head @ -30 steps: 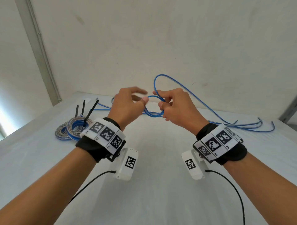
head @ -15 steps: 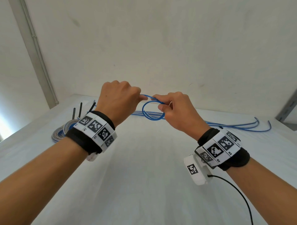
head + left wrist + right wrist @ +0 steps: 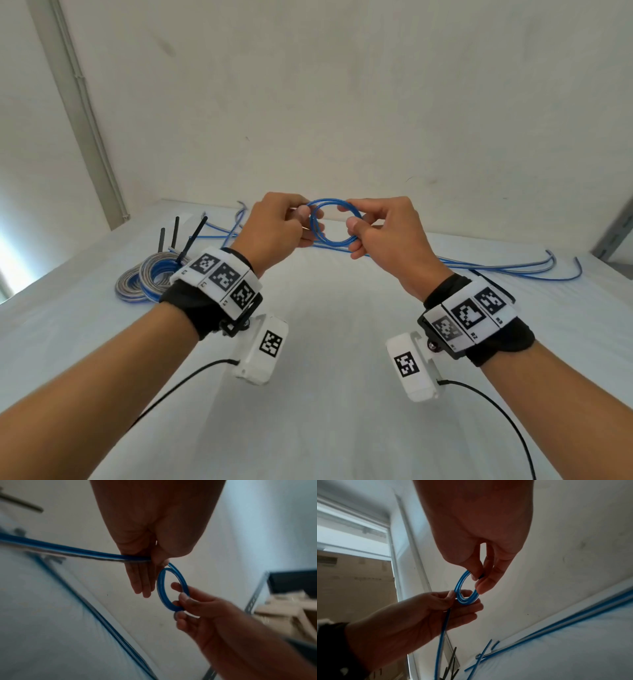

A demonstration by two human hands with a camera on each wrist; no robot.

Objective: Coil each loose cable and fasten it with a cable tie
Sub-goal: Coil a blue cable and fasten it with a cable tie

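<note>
Both hands hold a small coil of blue cable (image 3: 334,222) up above the white table (image 3: 325,394). My left hand (image 3: 301,222) pinches the coil's left side, with the free run of cable (image 3: 68,550) leading away from it. My right hand (image 3: 352,224) pinches the right side between thumb and fingers. The same ring shows in the left wrist view as blue coil (image 3: 171,588) and in the right wrist view as blue coil (image 3: 465,588). More loose blue cable (image 3: 496,270) trails across the table behind the hands.
At the back left lie finished blue-and-grey coils (image 3: 147,281) with black cable ties (image 3: 191,240) sticking up. The wall (image 3: 342,102) rises right behind the table. A metal frame (image 3: 613,233) stands at the far right.
The large loop that stood above the hands has been drawn down into a second turn on the small coil. Both hands now grip the coil from opposite sides, slightly higher.
</note>
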